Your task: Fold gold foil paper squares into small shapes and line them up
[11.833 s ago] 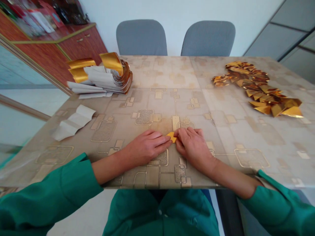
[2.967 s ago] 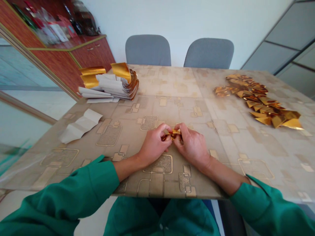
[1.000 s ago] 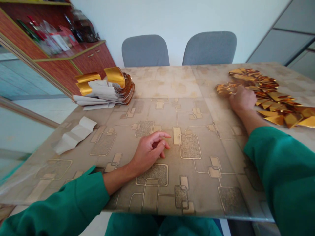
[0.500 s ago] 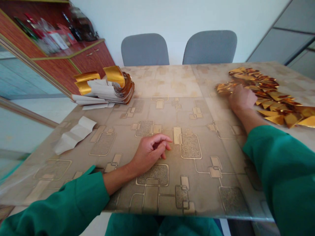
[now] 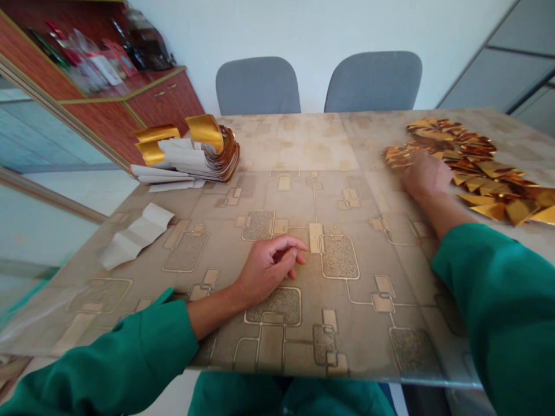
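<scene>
Near the middle of the tablecloth (image 5: 299, 202), my left hand (image 5: 273, 263) rests on its side. Its fingers are loosely bent with the forefinger stretched forward, and nothing shows between them. My right hand (image 5: 427, 176) reaches to the far right, against the left part of a heap of folded gold foil paper pieces (image 5: 472, 164). These shiny pieces lie in overlapping rows. The back of the right hand hides its fingers, so their grip on a piece cannot be made out.
A bent stack of gold and white paper sheets (image 5: 208, 156) sits at the back left. In front of it lies one creased pale sheet (image 5: 139, 236). Two grey chairs (image 5: 258, 86) stand behind the table; a wooden cabinet (image 5: 160, 104) with bottles is at left.
The view has shifted slightly. My right hand stays at the gold paper heap, and my left hand rests in the same place.
</scene>
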A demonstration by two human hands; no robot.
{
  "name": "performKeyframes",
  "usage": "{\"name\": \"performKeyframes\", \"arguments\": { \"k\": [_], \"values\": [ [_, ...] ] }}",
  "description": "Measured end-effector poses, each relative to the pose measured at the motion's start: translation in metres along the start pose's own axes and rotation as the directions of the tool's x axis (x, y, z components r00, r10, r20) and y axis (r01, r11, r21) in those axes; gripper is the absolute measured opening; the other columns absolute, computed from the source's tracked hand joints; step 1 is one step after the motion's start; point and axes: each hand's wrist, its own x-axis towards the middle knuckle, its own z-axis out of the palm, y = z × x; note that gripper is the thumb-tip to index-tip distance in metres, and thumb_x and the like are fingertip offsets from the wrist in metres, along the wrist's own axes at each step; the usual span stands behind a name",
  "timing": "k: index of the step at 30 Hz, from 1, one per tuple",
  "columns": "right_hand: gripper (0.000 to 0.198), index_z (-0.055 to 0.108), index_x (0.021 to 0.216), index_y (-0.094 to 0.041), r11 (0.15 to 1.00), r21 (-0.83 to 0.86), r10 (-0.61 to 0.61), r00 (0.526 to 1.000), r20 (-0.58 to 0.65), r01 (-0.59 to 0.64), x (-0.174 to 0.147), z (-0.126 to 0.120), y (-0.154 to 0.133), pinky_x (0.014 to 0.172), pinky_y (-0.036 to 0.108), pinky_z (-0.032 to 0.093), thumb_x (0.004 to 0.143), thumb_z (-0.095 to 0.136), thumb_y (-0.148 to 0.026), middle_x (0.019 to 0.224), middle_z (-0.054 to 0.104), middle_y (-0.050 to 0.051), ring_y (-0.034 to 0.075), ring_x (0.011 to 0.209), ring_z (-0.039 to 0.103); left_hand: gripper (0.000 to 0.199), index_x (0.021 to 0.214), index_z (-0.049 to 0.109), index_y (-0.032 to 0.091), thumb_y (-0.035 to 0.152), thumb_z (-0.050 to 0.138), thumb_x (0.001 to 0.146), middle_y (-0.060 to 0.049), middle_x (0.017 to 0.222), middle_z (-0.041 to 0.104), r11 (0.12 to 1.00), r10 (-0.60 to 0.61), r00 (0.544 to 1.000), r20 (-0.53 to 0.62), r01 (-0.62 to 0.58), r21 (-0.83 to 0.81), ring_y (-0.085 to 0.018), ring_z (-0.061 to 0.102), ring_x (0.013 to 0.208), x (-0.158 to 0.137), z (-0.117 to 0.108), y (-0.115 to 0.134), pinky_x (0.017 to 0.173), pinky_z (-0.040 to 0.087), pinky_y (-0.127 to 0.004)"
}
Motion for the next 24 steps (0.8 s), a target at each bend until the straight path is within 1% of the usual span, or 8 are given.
{"name": "performKeyframes", "arguments": {
  "k": [6, 9, 11, 14, 16, 18, 21, 24],
  "values": [
    [0.029, 0.070, 0.110, -0.014, 0.998, 0.012, 0.060, 0.997, 0.040, -0.060, -0.013, -0.017, -0.005, 0.064, 0.039, 0.025, 0.089, 0.053, -0.023, 0.096, 0.067, 0.023, 0.022, 0.083, 0.059, 0.020, 0.094, 0.068, 0.016, 0.021, 0.050, 0.089, -0.002, 0.075, 0.069, 0.997, 0.064, 0.998, 0.030, -0.065, 0.050, -0.007, 0.061, 0.053, -0.002, 0.000, 0.003, 0.050, 0.047, -0.017],
    [0.032, 0.071, 0.112, -0.016, 0.993, 0.059, 0.105, 0.994, 0.023, -0.106, -0.030, -0.036, -0.012, 0.064, 0.040, 0.025, 0.087, 0.056, -0.026, 0.098, 0.067, 0.023, 0.024, 0.086, 0.060, 0.021, 0.094, 0.070, 0.016, 0.019, 0.050, 0.090, -0.003, 0.081, 0.074, 0.968, 0.164, 0.985, 0.055, -0.171, 0.182, -0.010, 0.066, 0.062, 0.000, -0.007, 0.008, 0.059, 0.051, -0.020],
    [0.030, 0.073, 0.108, -0.019, 0.984, 0.131, 0.117, 0.993, 0.023, -0.119, -0.046, -0.051, -0.018, 0.063, 0.039, 0.026, 0.084, 0.059, -0.029, 0.094, 0.069, 0.020, 0.024, 0.082, 0.059, 0.021, 0.093, 0.071, 0.017, 0.019, 0.051, 0.090, -0.003, 0.083, 0.075, 0.911, 0.258, 0.965, 0.033, -0.255, 0.323, -0.012, 0.069, 0.071, 0.006, -0.021, 0.014, 0.066, 0.052, -0.023],
    [0.024, 0.073, 0.097, -0.021, 0.938, 0.345, -0.039, 0.999, 0.008, 0.034, -0.079, -0.073, -0.030, 0.062, 0.033, 0.032, 0.077, 0.061, -0.024, 0.082, 0.070, 0.010, 0.018, 0.069, 0.055, 0.024, 0.102, 0.071, 0.019, 0.019, 0.049, 0.092, -0.002, 0.099, 0.076, 0.760, 0.393, 0.919, -0.042, -0.299, 0.577, -0.016, 0.070, 0.090, 0.028, -0.063, 0.024, 0.083, 0.054, -0.029],
    [0.017, 0.071, 0.088, -0.019, 0.842, 0.526, -0.143, 0.990, 0.004, 0.119, -0.104, -0.082, -0.042, 0.060, 0.030, 0.035, 0.075, 0.062, -0.023, 0.073, 0.068, 0.005, 0.015, 0.062, 0.053, 0.029, 0.114, 0.068, 0.019, 0.016, 0.047, 0.094, -0.002, 0.119, 0.071, 0.571, 0.456, 0.889, -0.031, -0.266, 0.776, -0.018, 0.065, 0.110, 0.050, -0.102, 0.032, 0.100, 0.049, -0.034],
    [0.015, 0.069, 0.086, -0.019, 0.698, 0.703, -0.221, 0.975, 0.028, 0.138, -0.127, -0.086, -0.055, 0.057, 0.028, 0.036, 0.075, 0.059, -0.024, 0.070, 0.067, 0.002, 0.014, 0.057, 0.053, 0.035, 0.122, 0.063, 0.018, 0.010, 0.042, 0.095, -0.002, 0.131, 0.065, 0.324, 0.467, 0.882, -0.060, -0.107, 0.940, -0.018, 0.058, 0.122, 0.073, -0.145, 0.040, 0.108, 0.043, -0.035],
    [0.016, 0.067, 0.085, -0.019, 0.549, 0.810, -0.377, 0.926, 0.021, 0.205, -0.150, -0.084, -0.070, 0.055, 0.027, 0.038, 0.078, 0.056, -0.028, 0.067, 0.066, 0.001, 0.013, 0.056, 0.054, 0.034, 0.124, 0.060, 0.008, 0.006, 0.041, 0.095, -0.010, 0.137, 0.059, 0.250, 0.451, 0.887, -0.101, -0.017, 0.968, -0.021, 0.052, 0.124, 0.105, -0.202, 0.050, 0.113, 0.035, -0.044],
    [0.017, 0.066, 0.086, -0.019, 0.504, 0.822, -0.457, 0.890, -0.006, 0.264, -0.158, -0.080, -0.074, 0.053, 0.026, 0.037, 0.081, 0.055, -0.031, 0.065, 0.065, 0.000, 0.013, 0.054, 0.053, 0.021, 0.109, 0.066, 0.007, 0.006, 0.056, 0.091, -0.006, 0.120, 0.070, 0.202, 0.416, 0.905, -0.093, 0.008, 0.979, -0.018, 0.057, 0.106, 0.131, -0.243, 0.056, 0.105, 0.041, -0.042]
  ]
}}
